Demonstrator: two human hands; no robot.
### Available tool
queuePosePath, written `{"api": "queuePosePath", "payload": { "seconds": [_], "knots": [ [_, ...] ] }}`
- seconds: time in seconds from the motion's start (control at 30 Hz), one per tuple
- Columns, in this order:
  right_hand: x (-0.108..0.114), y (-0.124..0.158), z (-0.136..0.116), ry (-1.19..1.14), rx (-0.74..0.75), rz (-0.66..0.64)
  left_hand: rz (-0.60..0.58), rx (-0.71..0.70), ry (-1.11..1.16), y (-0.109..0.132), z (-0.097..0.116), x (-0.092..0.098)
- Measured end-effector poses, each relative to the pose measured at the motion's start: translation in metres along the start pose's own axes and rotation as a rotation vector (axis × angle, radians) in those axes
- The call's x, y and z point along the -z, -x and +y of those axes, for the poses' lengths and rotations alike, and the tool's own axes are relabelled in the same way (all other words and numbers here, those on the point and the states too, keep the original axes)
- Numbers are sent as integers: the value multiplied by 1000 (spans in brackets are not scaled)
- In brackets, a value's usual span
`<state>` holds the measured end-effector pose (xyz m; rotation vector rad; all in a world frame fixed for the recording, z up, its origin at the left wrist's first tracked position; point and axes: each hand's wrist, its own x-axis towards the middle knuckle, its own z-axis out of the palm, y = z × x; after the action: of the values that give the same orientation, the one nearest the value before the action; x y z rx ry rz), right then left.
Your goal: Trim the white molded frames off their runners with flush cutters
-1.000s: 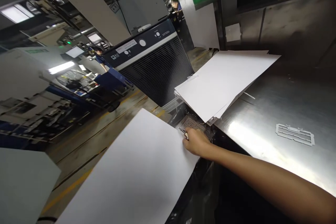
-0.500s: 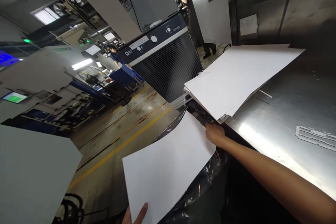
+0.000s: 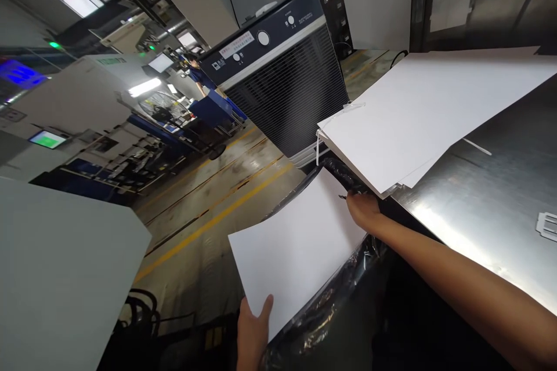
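Observation:
A large white sheet (image 3: 300, 243) lies slanted across the mouth of a black plastic bag (image 3: 322, 324), its far end down inside. My left hand (image 3: 255, 324) grips the sheet's near left corner, thumb on top and fingers underneath. At the far right side, my right hand (image 3: 363, 208) is closed on the bag's rim, close to the sheet's edge; its fingertips are partly hidden. Just beyond that hand, a stack of white sheets (image 3: 418, 122) rests on the metal table (image 3: 491, 208), its corner jutting past the table edge.
A black-fronted machine with louvres (image 3: 282, 87) stands beyond the bag. A thin white strip (image 3: 477, 146) sticks out under the stack. A cut metal part (image 3: 547, 226) lies at the table's right. A grey panel (image 3: 65, 266) fills the lower left. Several people are in the background.
My left hand has come further into view, moving up and forward with the sheet. More of the sheet is down in the bag. My right hand stays at the rim as the view shifts.

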<state>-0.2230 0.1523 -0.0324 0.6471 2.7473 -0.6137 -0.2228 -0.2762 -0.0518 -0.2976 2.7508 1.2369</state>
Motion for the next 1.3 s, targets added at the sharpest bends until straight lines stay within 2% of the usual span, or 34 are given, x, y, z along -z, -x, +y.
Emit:
{"api": "queuePosePath", "payload": {
  "seconds": [0.23, 0.43, 0.63, 0.77, 0.97, 1.13, 1.3],
  "knots": [
    [-11, -9, 1, 78, 18, -8, 27, 13, -162, 0, -5, -15],
    [-17, -13, 0, 131, 34, -29, -30, -21, -524, -1, 2, -33],
    [-12, -17, -2, 234, 62, -52, -32, -141, -961, 4, 30, -21],
    [-7, -15, 0, 338, 104, -57, -91, -259, -1107, -22, 45, -19],
    [-4, -17, 3, 440, 89, 5, -359, -258, -1153, -85, 36, -43],
    [-9, -12, -5, 411, 51, 71, -500, -238, -1136, -105, 26, -51],
    [-28, -18, -6, 301, 67, 1, -542, -178, -1131, -121, 19, -45]
  ]
}}
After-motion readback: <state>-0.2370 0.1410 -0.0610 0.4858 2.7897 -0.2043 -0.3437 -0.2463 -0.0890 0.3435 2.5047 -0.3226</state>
